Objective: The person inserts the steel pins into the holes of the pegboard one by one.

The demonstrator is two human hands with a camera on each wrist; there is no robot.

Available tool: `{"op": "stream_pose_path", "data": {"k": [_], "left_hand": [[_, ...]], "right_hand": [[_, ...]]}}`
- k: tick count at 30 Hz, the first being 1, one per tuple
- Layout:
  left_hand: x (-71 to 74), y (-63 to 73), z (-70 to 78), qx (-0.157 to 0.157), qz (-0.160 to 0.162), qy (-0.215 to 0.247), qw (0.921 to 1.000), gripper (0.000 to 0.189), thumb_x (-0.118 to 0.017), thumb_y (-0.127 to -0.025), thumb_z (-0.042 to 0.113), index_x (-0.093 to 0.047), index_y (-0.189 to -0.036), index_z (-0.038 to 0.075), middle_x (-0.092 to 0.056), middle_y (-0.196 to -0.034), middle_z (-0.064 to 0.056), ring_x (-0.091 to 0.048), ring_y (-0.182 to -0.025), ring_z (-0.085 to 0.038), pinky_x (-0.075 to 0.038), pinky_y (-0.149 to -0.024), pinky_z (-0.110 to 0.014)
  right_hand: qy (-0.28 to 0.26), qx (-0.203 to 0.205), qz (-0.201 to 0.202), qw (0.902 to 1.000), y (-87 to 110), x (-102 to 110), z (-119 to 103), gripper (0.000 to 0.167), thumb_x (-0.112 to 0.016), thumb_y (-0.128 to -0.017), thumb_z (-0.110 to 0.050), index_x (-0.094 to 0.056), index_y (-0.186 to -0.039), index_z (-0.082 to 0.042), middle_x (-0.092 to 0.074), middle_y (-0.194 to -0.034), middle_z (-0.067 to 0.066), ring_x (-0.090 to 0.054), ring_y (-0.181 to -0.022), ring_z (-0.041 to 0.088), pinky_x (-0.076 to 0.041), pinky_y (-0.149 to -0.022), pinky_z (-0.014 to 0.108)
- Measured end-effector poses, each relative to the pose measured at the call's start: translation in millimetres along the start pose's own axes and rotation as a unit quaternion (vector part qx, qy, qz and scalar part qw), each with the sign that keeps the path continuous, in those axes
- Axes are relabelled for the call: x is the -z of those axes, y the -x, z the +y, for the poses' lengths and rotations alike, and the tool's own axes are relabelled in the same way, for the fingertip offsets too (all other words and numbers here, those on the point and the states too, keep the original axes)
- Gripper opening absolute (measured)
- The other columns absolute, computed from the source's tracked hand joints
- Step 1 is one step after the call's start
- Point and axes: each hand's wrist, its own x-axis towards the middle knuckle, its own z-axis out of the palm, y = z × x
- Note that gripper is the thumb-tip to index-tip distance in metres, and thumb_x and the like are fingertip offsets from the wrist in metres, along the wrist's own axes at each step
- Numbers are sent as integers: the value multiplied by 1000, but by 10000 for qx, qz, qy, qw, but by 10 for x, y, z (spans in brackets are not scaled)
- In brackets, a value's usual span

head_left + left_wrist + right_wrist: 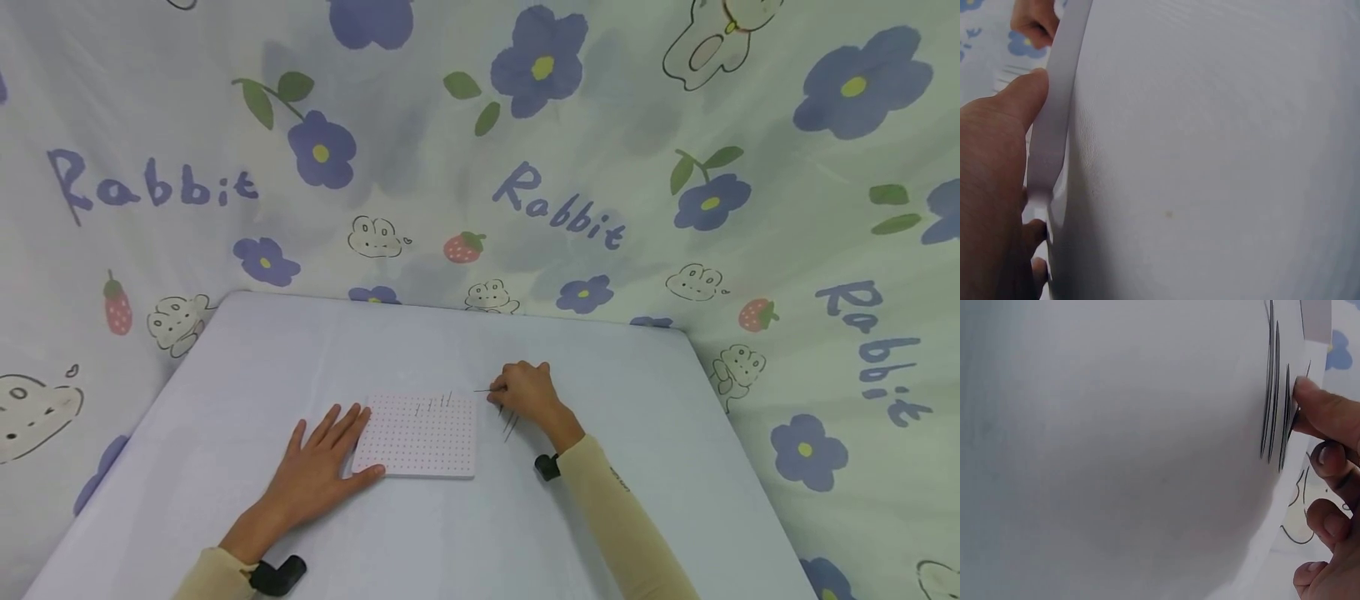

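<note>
Beneath the left hand [318, 471] and the right hand [528, 396] spreads a smooth, white-covered table [450, 546]. Beyond both hands and to either side hangs a pale curtain [420, 167], printed with blue flowers, strawberries, rabbits and the word "Rabbit". Between the hands lies a white dotted board [412, 442], flat on the table. Left hand: fingers spread apart, fingertips at the board's left edge, thumb at its near edge, covering part of that side. Right hand: thumb and finger pinched together on a thin dark rod [482, 390], which points leftward past the fingertips. To the left of the right hand, a short row of similar rods [442, 401] stands near the board's far edge. Just below the right hand, loose rods [512, 427] lie side by side, partly hidden by it in the head view. Behind each hand, a black wrist camera [547, 467] sits by a beige sleeve [630, 521].
</note>
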Motion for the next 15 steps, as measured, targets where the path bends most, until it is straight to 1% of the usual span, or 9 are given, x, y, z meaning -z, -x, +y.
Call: {"op": "stream_pose_path", "data": {"k": [5,9,15], "left_hand": [[-6,5,-2,-23,5,8,10000,99,-52,-85,80,-32,-159,16,-32,-163,-10,-21,-152,-39,-9,-115,-72],[-19,11,-5,-55,37,-3,10000,99,-51,-85,80,-32,-159,17,-32,-163,-9,-21,-152,-39,-9,-115,-72],[-44,6,-27,-101,156,3,9998,99,-53,-85,80,-33,-159,18,-33,-163,-10,-22,-151,-39,-10,-114,-72]], "right_hand": [[67,67,7,10000,-6,9,7,17,-76,-89,-40,-83,-96,-26,-65,-82,-16,-58,-83,9,-39,-86,47],[119,112,-12,9999,-11,28,1,15,-76,-89,-39,-83,-93,-25,-64,-82,-17,-57,-82,9,-40,-87,49],[39,121,-60,9999,-33,41,-13,12,-78,-89,-37,-82,-88,-26,-65,-83,-16,-55,-84,10,-40,-87,49]]}}
